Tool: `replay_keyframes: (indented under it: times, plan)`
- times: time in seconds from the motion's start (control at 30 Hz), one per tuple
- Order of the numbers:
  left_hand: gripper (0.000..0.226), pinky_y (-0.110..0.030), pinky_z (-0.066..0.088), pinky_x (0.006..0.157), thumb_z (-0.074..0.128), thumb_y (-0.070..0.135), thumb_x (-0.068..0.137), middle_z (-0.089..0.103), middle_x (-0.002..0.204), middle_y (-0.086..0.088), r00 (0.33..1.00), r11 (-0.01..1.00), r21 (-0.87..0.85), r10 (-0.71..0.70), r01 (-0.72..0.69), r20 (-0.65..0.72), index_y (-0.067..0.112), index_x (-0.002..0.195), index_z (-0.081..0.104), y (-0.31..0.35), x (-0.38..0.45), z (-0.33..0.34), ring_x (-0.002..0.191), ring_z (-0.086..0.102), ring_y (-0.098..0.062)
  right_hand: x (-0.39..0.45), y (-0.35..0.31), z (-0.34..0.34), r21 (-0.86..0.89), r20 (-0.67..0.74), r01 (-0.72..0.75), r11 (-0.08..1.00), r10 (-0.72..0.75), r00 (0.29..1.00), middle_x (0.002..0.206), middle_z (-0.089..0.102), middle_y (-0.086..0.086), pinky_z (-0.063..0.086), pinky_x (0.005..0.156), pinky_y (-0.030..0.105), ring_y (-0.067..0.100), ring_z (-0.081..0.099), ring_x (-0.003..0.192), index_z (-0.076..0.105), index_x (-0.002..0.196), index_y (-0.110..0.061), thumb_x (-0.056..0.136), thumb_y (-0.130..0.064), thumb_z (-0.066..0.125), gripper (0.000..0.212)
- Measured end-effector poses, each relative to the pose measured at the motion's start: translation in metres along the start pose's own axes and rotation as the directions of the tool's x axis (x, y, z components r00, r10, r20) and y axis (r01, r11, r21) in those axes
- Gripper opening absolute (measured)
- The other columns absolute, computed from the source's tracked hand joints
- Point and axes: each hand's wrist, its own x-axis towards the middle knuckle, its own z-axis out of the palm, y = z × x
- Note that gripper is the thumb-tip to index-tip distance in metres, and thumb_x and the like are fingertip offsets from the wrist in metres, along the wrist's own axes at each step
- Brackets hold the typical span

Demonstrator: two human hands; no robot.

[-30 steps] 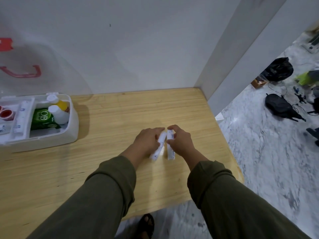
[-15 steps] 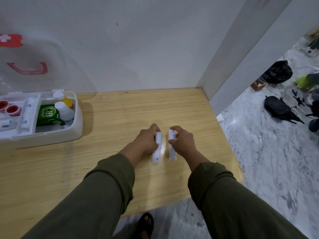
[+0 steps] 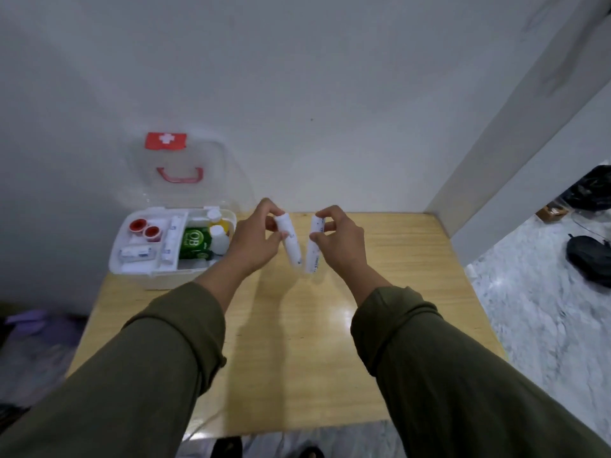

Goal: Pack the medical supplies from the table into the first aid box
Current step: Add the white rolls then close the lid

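A: Above the worktop (image 3: 380, 266), both hands are up. Left hand (image 3: 254, 242) is pinched closed around a white roll (image 3: 290, 242), thumb and fingers near its top end. Right hand (image 3: 342, 244) does the same with a second white roll (image 3: 314, 246). Both rolls hang tilted, lower ends close together, off the wood.

B: Why pinched at the top?

A: My guess: leaves the long body free, so each can be slid down into a narrow slot. Bandage rolls probably, print too blurred to read.

B: Box?

A: First aid box (image 3: 132, 269) sits at the left rear of the worktop against the wall, clear lid (image 3: 185, 173) standing open, so nothing blocks the drop. Already inside: two red-capped tubs (image 3: 145, 228), a green packet (image 3: 195, 242), white bottles (image 3: 219, 238), other wrapped rolls (image 3: 137, 252).

B: Anything left to pack?

A: No loose supplies visible on the wood, so these two look like the last. Left hand is just beside the box's right edge; right hand has further to go.

B: Risk?

A: Compartments look crowded; the fit may be tight.
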Motion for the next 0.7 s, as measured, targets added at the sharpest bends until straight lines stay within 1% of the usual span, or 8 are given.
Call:
replay_keyframes:
  times: [0.13,0.27,0.4,0.5,0.6,0.7]
  plan:
    - [0.021,-0.027,0.041,0.076,0.063,0.011,0.086,0.064,0.099,-0.001,0.988,0.997,0.070,0.025,-0.015,-0.152,0.016,0.102,0.051,-0.003,0.000,-0.063,0.091,0.058,-0.012,-0.001,-0.055,0.023,0.066,-0.001,0.122,0.990,-0.122,0.992,0.100,0.069,0.006,0.049,0.073,0.028,0.019,0.064,0.085,0.056,0.104,-0.020,0.082,-0.013,0.067,0.026]
    - [0.021,-0.027,0.042,0.078,0.065,0.013,0.085,0.065,0.100,0.000,0.984,0.991,0.136,0.015,0.010,-0.177,0.020,0.100,0.053,-0.012,-0.009,-0.106,0.092,0.059,-0.014,-0.008,-0.088,0.049,0.099,0.007,0.201,0.975,-0.202,0.979,0.097,0.069,0.003,0.053,0.077,0.034,0.018,0.064,0.082,0.057,0.103,-0.020,0.080,-0.015,0.069,0.025]
    - [0.020,-0.028,0.044,0.077,0.068,0.018,0.083,0.068,0.100,0.002,0.985,0.985,0.168,0.005,0.025,-0.174,0.026,0.094,0.054,-0.028,-0.018,-0.123,0.094,0.061,-0.015,-0.013,-0.100,0.075,0.095,0.007,0.247,0.964,-0.248,0.969,0.094,0.069,0.003,0.054,0.078,0.038,0.019,0.064,0.085,0.058,0.100,-0.018,0.079,-0.015,0.070,0.024]
    - [0.020,-0.035,0.052,0.081,0.068,0.018,0.083,0.069,0.100,0.002,0.991,0.985,0.170,-0.013,0.035,-0.131,0.030,0.092,0.054,-0.046,-0.019,-0.124,0.096,0.063,-0.018,-0.013,-0.097,0.091,0.069,0.004,0.273,0.960,-0.274,0.962,0.093,0.068,0.004,0.053,0.078,0.040,0.020,0.063,0.087,0.058,0.098,-0.017,0.079,-0.014,0.070,0.023]
    - [0.019,-0.038,0.053,0.084,0.068,0.018,0.083,0.069,0.101,0.003,0.995,0.981,0.186,-0.037,0.053,-0.089,0.028,0.095,0.056,-0.064,-0.018,-0.123,0.097,0.063,-0.018,-0.014,-0.090,0.105,0.042,0.017,0.268,0.962,-0.269,0.963,0.094,0.068,0.003,0.052,0.078,0.036,0.019,0.062,0.089,0.058,0.096,-0.015,0.079,-0.014,0.070,0.020]
    - [0.023,-0.036,0.052,0.083,0.069,0.018,0.081,0.067,0.094,0.007,0.998,0.979,0.194,-0.049,0.056,-0.045,0.035,0.088,0.054,-0.079,-0.016,-0.121,0.094,0.062,-0.017,-0.013,-0.079,0.118,-0.004,0.046,0.264,0.964,-0.264,0.964,0.094,0.068,0.005,0.049,0.076,0.033,0.020,0.061,0.090,0.058,0.094,-0.016,0.080,-0.017,0.070,0.019]
